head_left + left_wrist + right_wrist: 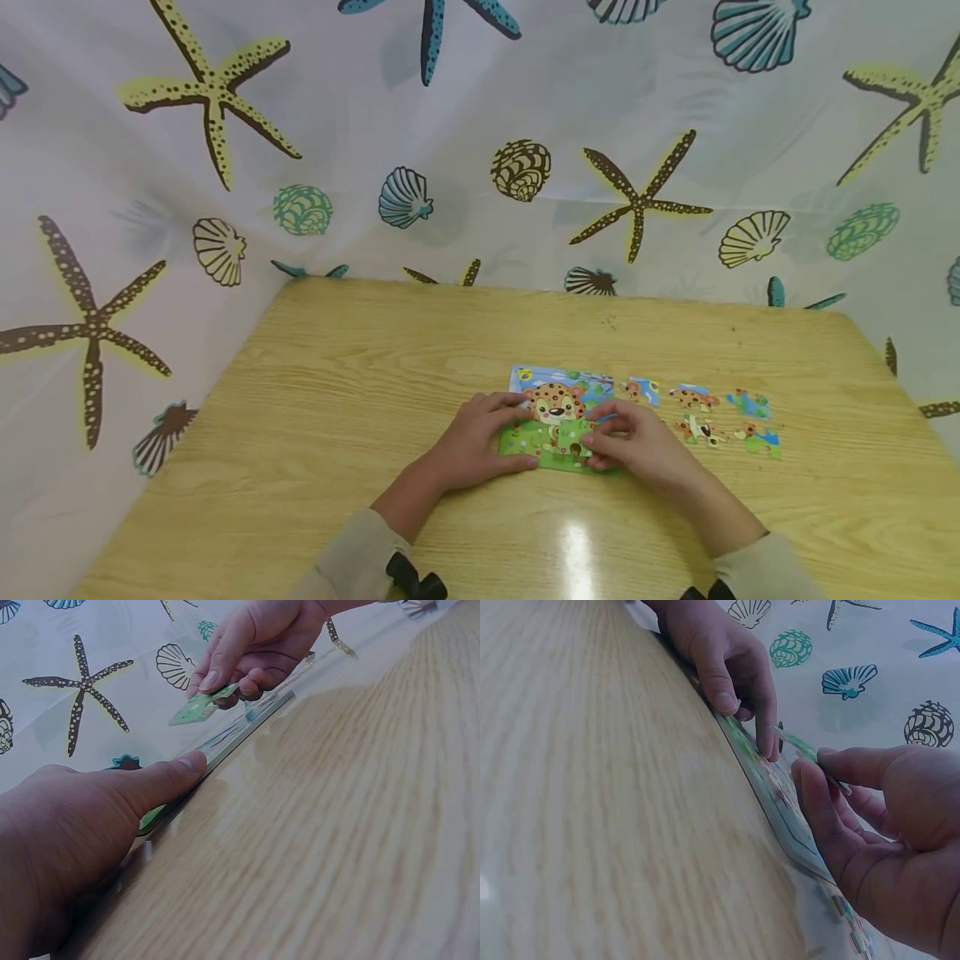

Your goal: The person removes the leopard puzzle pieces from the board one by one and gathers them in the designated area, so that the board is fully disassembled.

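A jigsaw puzzle board (521, 442) with a spotted cartoon leopard on blue and green lies flat on the table. My left hand (471, 442) rests at its left side, thumb along the front edge and fingers reaching over the top. In the right wrist view its thumb and forefinger are spread apart on the board (754, 766). My right hand (641, 442) pinches a green puzzle piece (193, 711) between thumb and fingers. That piece is tilted and raised above the board's lower part in both wrist views.
Several loose puzzle pieces (693, 398) lie in two rows to the right of the board. The wooden table (360, 367) meets a white cloth (480, 233) printed with starfish and shells at the back and sides. Light glares off the table in front of the board.
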{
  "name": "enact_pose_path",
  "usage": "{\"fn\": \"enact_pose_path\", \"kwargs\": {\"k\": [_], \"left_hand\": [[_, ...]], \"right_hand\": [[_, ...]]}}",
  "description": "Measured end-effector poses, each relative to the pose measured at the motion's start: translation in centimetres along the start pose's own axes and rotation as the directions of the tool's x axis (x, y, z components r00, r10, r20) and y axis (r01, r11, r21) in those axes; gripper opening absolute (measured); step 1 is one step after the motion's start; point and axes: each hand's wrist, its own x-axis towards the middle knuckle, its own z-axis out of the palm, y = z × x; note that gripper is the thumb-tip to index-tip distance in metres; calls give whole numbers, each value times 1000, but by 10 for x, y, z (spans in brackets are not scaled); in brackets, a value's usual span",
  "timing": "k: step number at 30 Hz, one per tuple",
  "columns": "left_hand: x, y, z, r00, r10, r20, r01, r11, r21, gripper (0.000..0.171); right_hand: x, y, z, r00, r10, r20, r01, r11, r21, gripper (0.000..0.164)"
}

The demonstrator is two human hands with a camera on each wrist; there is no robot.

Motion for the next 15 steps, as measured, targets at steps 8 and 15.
{"fn": "enact_pose_path", "kwargs": {"k": [8, 15], "left_hand": [[1, -1, 2, 1000, -1, 13, 1, 1000, 10, 60], [1, -1, 1, 1000, -5, 15, 5, 1000, 14, 61]], "right_hand": [[-18, 1, -15, 999, -2, -46, -1, 997, -76, 45], [-29, 4, -31, 998, 0, -69, -9, 993, -122, 45]]}}
